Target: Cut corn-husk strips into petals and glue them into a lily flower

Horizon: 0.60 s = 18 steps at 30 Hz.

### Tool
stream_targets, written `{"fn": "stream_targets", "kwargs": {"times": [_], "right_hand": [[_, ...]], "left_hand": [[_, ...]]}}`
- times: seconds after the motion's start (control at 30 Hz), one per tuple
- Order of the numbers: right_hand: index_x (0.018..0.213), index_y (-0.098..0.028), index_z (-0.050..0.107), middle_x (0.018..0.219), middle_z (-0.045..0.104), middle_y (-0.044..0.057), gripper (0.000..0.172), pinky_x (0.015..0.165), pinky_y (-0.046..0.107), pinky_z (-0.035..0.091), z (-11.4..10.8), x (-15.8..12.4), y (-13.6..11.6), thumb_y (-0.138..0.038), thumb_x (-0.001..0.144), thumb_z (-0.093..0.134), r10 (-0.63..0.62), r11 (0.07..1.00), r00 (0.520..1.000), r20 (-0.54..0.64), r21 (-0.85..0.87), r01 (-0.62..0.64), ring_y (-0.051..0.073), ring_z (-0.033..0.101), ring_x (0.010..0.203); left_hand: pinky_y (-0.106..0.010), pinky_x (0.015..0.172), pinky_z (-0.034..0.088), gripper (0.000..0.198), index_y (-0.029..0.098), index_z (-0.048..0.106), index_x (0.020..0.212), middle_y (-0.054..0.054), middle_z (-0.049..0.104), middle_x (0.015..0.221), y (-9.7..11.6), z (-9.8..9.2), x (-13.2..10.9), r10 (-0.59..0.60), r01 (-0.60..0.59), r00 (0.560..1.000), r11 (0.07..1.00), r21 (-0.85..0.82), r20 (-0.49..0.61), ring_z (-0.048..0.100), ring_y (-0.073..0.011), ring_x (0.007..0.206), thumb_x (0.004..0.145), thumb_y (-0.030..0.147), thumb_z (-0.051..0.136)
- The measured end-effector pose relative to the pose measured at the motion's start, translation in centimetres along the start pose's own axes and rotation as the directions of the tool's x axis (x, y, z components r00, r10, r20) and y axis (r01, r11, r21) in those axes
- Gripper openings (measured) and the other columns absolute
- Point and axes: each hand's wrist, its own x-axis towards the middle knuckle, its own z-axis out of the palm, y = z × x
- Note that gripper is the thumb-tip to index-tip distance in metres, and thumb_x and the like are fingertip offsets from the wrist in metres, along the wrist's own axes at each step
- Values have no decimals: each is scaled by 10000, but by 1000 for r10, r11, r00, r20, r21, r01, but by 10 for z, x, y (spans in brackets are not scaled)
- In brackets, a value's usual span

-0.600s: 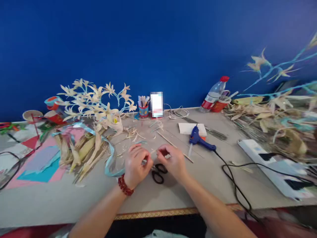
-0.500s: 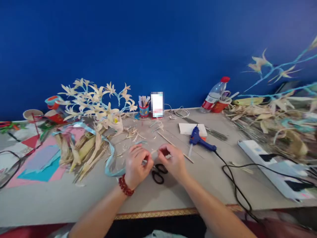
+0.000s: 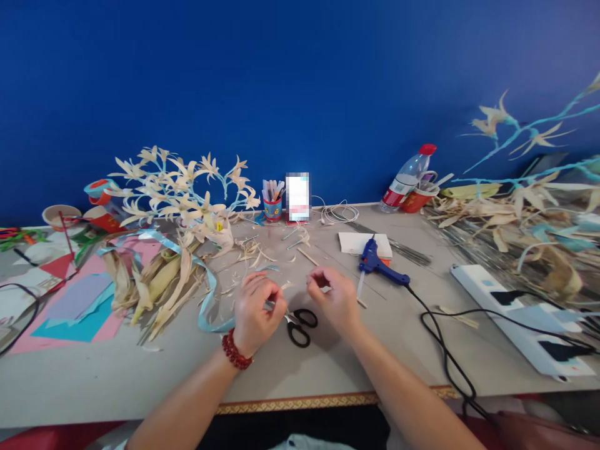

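Observation:
My left hand (image 3: 255, 309), with a red bead bracelet at the wrist, hovers over the grey table (image 3: 328, 362) with its fingers pinched on a small pale piece that I cannot make out. My right hand (image 3: 334, 299) is a short way to its right, fingers curled in a pinch, contents hidden. Black-handled scissors (image 3: 300, 325) lie on the table between and just below both hands. A thin wooden stick (image 3: 309, 257) lies beyond the right hand. Dried corn husks (image 3: 154, 284) and a light blue ribbon (image 3: 209, 294) lie left of my left hand.
A blue glue gun (image 3: 377, 265) with a black cord (image 3: 445, 350) lies right of my hands, by a white pad (image 3: 359, 242). A power strip (image 3: 515, 312), husk flowers (image 3: 182, 194), pen cup (image 3: 272, 206), bottle (image 3: 405, 178), coloured paper (image 3: 75, 300) surround the work area.
My hands have drawn slightly apart; the right hand moved a little right and up. The view steadied.

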Motion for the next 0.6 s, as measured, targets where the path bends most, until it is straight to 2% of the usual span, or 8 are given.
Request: {"fn": "stream_targets", "kwargs": {"times": [0.1,0.2,0.27,0.37,0.53,0.6], "right_hand": [[864,-196,603,747,666,20,61,449,181,430,0,-1,-3,-222,825,564,26,995,996,82,91,-34,145,632,641],[902,-193,608,793,680,29,95,481,183,456,6,-4,-12,-226,817,583,-7,990,984,176,142,-18,146,647,674],[821,-192,611,738,667,15,36,539,202,478,9,-4,-14,-203,805,580,-45,993,985,167,118,26,137,630,643],[747,-196,607,678,649,0,63,591,225,482,7,-2,-11,-175,793,568,-88,995,987,135,59,80,132,612,610],[755,-201,606,685,658,0,69,582,229,477,-3,1,-2,-172,797,560,-42,999,999,4,-2,42,141,623,617],[836,-203,615,753,678,10,59,584,225,486,-3,1,-4,-192,814,561,-38,998,998,45,45,35,145,640,658]], "left_hand": [[-395,931,457,159,215,508,682,19,566,612,1,-1,1,2,-2,1000,1000,1,25,530,-150,621,802,114,536],[-392,925,457,151,213,518,686,16,574,619,3,0,1,4,-5,997,1000,13,77,533,-150,626,812,132,537],[-390,923,457,152,213,517,684,17,569,616,4,1,1,3,-5,996,1000,20,89,530,-150,627,814,137,536],[-389,924,456,159,217,503,679,24,547,605,4,2,0,12,-13,996,1000,19,92,519,-147,621,810,132,532],[-397,920,459,175,224,484,672,32,519,590,2,1,0,-5,5,998,1000,10,57,503,-145,594,812,129,530],[-400,914,462,169,225,489,677,27,531,596,3,0,0,-5,5,998,1000,9,61,510,-149,599,813,133,529]]}}
